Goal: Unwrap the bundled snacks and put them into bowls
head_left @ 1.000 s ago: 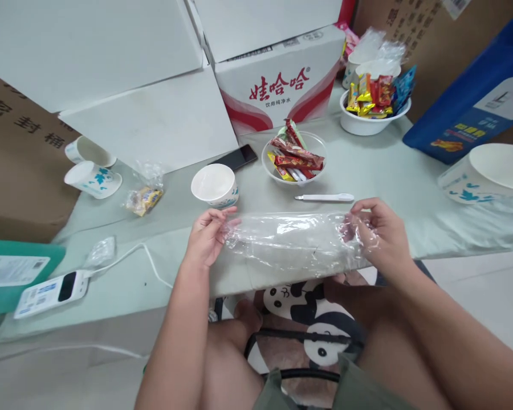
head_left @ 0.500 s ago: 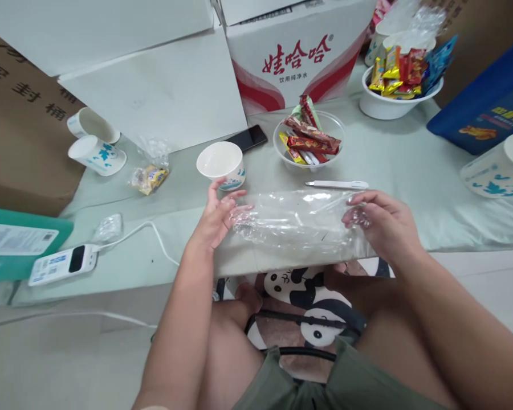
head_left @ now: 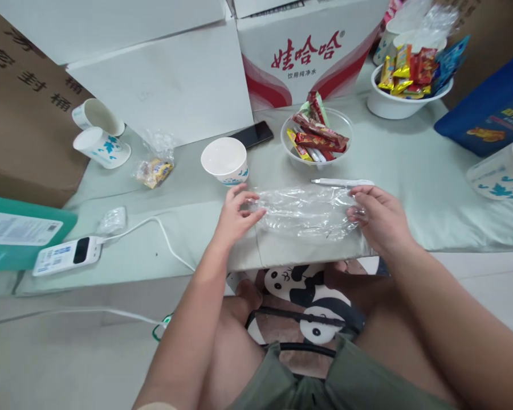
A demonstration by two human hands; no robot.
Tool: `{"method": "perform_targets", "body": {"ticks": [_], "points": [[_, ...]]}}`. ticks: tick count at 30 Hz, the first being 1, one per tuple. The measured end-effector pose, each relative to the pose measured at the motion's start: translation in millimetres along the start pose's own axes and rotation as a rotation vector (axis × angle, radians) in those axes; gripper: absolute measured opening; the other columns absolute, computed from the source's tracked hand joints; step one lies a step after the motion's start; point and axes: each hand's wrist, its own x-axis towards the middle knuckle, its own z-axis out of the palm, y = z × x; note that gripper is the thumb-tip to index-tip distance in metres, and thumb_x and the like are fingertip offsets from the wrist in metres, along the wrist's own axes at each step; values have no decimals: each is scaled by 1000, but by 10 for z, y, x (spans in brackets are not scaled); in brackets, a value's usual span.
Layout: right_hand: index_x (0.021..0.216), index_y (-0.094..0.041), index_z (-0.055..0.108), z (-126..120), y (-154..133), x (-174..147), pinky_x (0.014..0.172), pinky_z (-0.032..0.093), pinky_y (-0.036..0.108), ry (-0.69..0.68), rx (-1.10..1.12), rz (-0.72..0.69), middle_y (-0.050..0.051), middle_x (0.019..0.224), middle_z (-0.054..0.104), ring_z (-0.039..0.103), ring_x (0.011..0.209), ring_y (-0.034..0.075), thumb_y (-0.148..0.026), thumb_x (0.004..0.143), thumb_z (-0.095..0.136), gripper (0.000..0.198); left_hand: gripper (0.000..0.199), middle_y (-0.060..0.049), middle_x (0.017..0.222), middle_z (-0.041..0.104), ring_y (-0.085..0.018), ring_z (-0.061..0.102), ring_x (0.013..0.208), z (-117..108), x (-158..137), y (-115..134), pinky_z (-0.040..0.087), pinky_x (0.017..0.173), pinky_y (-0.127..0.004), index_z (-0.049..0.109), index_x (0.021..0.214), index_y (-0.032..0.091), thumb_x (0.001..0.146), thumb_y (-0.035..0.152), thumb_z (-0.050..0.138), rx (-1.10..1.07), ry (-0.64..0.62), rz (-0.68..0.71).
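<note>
A crinkled clear plastic wrapper [head_left: 303, 213] is spread along the front edge of the cloth-covered table. At its left end is my left hand [head_left: 236, 215], thumb and fingers apart and touching the film. My right hand [head_left: 381, 219] pinches the right end between thumb and fingers. Just beyond the film lies a slim white pen-shaped tool [head_left: 342, 183]. An open paper cup [head_left: 224, 159] stands behind my left fingertips. Behind the tool, a clear plastic bowl [head_left: 346, 128] holds several wrapped snack bars [head_left: 318, 131].
A black phone [head_left: 256, 135] lies by white cartons [head_left: 162, 85]. At left are two tipped paper cups [head_left: 102, 147], a yellow snack packet [head_left: 156, 172] and a white power bank [head_left: 68, 255] with its cable. A white bowl [head_left: 395, 108] of snacks and a blue container [head_left: 483, 119] stand right.
My left hand has moved slightly right, and its fingers have straightened over the film's end. The plastic wrapper lies a bit higher and flatter. The whole view has shifted slightly.
</note>
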Motion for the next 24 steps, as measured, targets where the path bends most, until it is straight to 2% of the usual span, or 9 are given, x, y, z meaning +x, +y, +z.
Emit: {"method": "perform_targets", "body": {"ticks": [2,4,8,12,19,22,24], "points": [[79,-21,63,2,6,-8,46,45,22,-13,-25,-2,-2,81,60,55,52,7,-29,69,71,15,40,-12,148,39,-21,63,110,44,-3,3,63,79,-33,67,114,25,76,29,79,76,-26,34],[80,-22,62,-2,6,-10,47,46,22,-26,-46,-6,-2,79,60,55,53,8,-30,69,72,16,43,-11,152,36,-21,61,112,66,-6,-1,62,85,-35,69,116,26,74,21,79,188,-59,78],[80,-21,63,-23,15,15,48,47,23,0,-87,11,-3,72,58,54,52,9,-28,69,72,16,13,-11,147,43,-22,59,110,64,-12,-14,61,86,-37,76,91,20,80,17,71,336,-67,140],[81,-21,65,-58,57,64,49,47,23,41,-117,-17,-3,70,57,55,52,9,-27,70,71,14,8,-11,137,51,-20,61,103,23,-9,10,60,78,-33,74,81,19,83,23,68,232,-4,155],[84,-21,65,-81,78,91,51,49,24,10,-93,-16,-4,67,55,53,52,9,-27,72,71,14,10,-9,132,51,-27,59,118,-58,0,96,58,92,-42,67,73,20,78,27,71,-52,108,47],[84,-21,65,-67,56,70,51,48,24,22,-132,-15,-4,66,56,54,52,9,-27,71,70,15,4,-9,132,51,-30,54,127,-23,1,91,55,99,-47,69,79,21,77,24,71,13,124,75],[85,-21,65,-55,39,49,48,46,24,18,-191,-23,-4,63,56,53,51,10,-27,71,70,16,15,-9,136,50,-32,49,134,31,-2,79,45,112,-53,72,89,23,75,23,74,157,92,141]]}}
